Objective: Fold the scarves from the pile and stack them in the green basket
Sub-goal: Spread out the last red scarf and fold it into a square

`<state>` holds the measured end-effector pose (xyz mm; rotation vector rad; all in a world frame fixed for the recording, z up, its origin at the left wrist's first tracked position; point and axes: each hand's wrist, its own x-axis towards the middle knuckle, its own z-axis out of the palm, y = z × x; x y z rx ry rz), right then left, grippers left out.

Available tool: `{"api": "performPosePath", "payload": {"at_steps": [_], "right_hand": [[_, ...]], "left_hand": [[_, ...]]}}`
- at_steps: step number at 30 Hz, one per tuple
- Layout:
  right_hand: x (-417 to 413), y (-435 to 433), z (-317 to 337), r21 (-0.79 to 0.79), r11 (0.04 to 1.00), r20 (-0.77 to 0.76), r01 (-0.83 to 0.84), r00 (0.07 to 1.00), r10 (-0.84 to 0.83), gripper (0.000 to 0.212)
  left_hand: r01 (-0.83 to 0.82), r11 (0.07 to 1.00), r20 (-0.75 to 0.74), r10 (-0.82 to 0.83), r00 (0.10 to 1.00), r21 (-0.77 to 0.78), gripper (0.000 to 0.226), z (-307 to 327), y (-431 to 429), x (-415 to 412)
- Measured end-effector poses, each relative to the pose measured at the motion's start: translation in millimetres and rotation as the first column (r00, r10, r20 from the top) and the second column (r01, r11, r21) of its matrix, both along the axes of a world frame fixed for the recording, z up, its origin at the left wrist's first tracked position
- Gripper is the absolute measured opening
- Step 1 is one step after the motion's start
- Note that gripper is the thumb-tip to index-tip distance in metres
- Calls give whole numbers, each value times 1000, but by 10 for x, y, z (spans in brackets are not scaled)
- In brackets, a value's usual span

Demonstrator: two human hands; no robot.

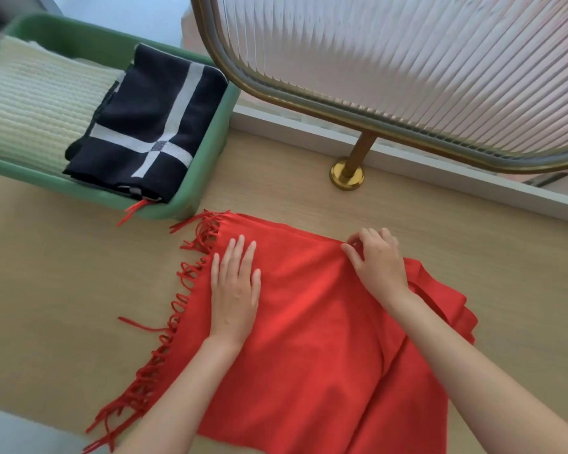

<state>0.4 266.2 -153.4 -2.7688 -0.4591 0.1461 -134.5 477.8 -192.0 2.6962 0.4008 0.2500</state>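
Green plastic, smooth and round-cornered, makes the green basket (207, 165) at the far left of the pale wood-grain table (46, 273). Inside lie a cream scarf (36, 103) in chunky ribbed knit and, to its right, a black scarf (145, 119) with white bands, both folded flat. A red tassel (133, 209) pokes out under the black one and over the basket's front rim, so a red piece seems to lie beneath it. Just right of the basket and nearer the person, the red scarf (309, 322) is spread on the table. It is a soft, matte, fleecy-looking cloth whose left edge ends in a long fringe (177, 306) of loose, tangled cords. The left hand (235, 290) rests palm down on the cloth just inside that fringe, fingers straight and close together, gripping nothing. The right hand (377, 260) sits at the far edge, thumb and curled fingers pinching the cloth there. The step appears to be squaring a fold: the flat hand should pin the layers while the pinched edge is drawn taut and laid in line with the edge beneath. The cloth bunches into loose folds on the right, and these want smoothing outward. Tucking the fringe inside would give a tidier packet. Behind, at the right, stands a fluted glass screen (407, 60) in a rounded brass frame
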Motion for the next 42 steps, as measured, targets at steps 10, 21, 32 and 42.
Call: {"api": "performPosePath", "payload": {"at_steps": [10,21,32,42], "right_hand": [[114,343,-37,148,982,-113,-116,985,133,9],[174,376,-26,89,993,-143,-75,986,87,11],[224,470,-27,-104,988,-81,-112,991,104,14],[-337,503,-12,-30,999,163,-33,986,38,32]], "left_hand": [[108,992,28,-106,994,-64,18,164,507,750],[56,998,143,-55,988,-9,8,194,525,889],[74,994,61,-79,995,74,5,29,549,1176],[114,985,211,-140,967,132,32,167,342,660]]}}
